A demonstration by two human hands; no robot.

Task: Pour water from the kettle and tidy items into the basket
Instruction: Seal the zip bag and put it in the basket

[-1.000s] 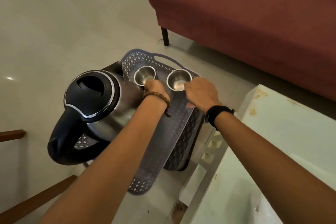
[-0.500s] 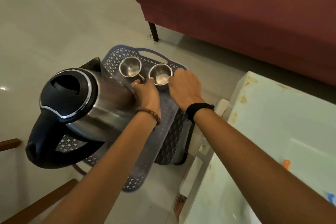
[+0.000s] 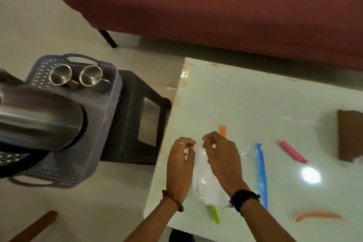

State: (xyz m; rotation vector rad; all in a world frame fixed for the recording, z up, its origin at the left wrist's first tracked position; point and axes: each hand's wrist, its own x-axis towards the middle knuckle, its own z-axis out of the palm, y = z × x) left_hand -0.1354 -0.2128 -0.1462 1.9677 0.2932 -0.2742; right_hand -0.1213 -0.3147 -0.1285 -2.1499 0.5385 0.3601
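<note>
Item: clear plastic bag (image 3: pixel 206 180), table's near-left edge, both my hands, L (image 3: pixel 179 165) & R (image 3: pixel 223 160), pinching its top; prob. light, limp, slippery, so I'd grip the rim; basket (image 3: pixel 110 108) w/ kettle (image 3: pixel 37 118) off table's left.

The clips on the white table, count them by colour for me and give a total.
Orange clip: 1
Pink clip: 1
Blue clip: 1
Green clip: 1
Curved orange strip: 1, too blurred to confirm as a clip
Total: 5, or 4 without the strip
</note>
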